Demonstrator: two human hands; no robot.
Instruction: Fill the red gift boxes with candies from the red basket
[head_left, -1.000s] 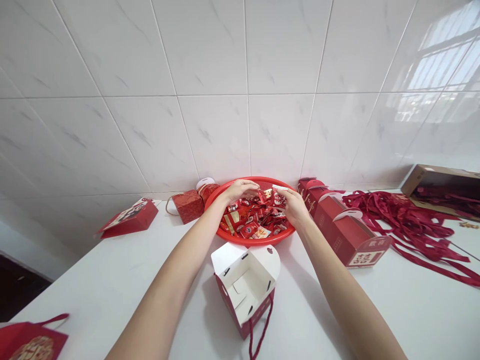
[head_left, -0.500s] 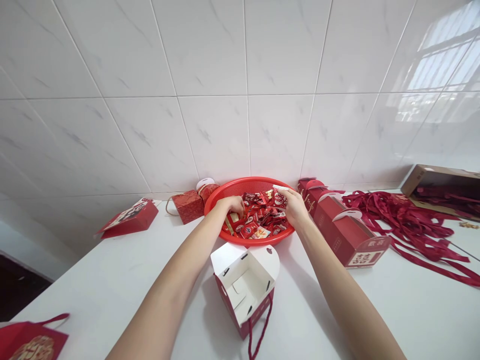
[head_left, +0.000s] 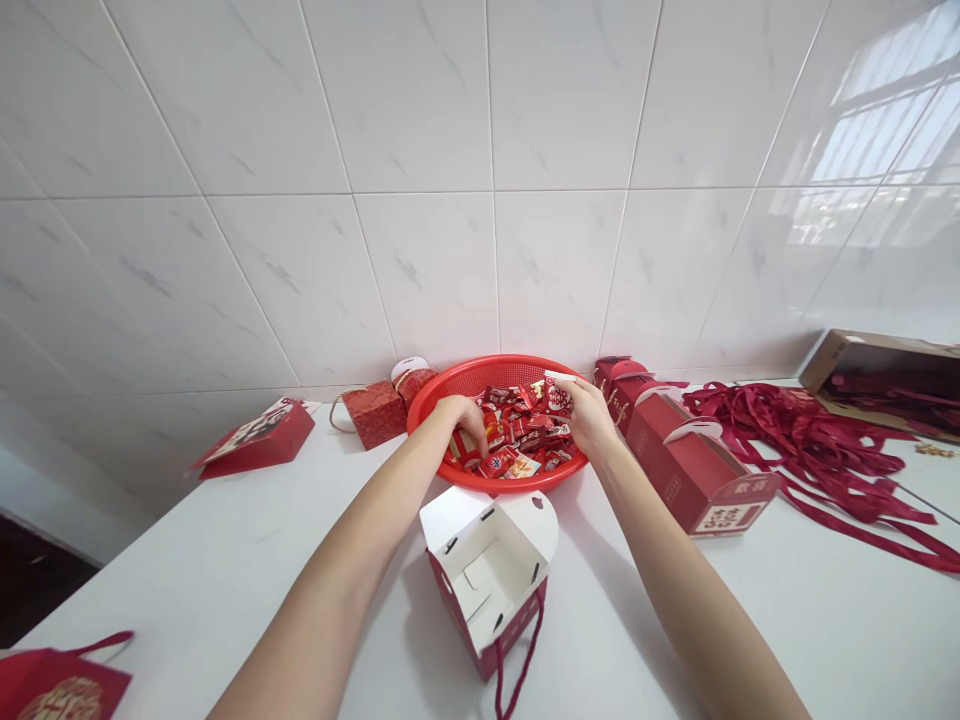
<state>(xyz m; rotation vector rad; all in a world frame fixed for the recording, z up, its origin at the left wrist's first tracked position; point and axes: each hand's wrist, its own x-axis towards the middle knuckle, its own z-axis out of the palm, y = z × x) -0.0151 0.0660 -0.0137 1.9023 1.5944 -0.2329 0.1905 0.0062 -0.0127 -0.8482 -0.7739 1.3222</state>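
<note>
Head view: our right hand (head_left: pixel 589 412) pinches a packet (head_left: pixel 558 396) at two o'clock in the red basket (head_left: pixel 517 484); our left hand (head_left: pixel 466 420) dips among sweets (head_left: pixel 529 437) at nine, its grip hidden. An open box (head_left: pixel 491 575) stands at six; red boxes (head_left: pixel 694 470) flank three, ribbons (head_left: pixel 817 445) beyond.

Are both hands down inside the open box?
No, the left hand is among wrapped pieces in the red basket, and the right hand holds a packet at its right side.

Crimson ribbons (head_left: pixel 806 440) beside a cardboard box (head_left: pixel 830 360)
</note>
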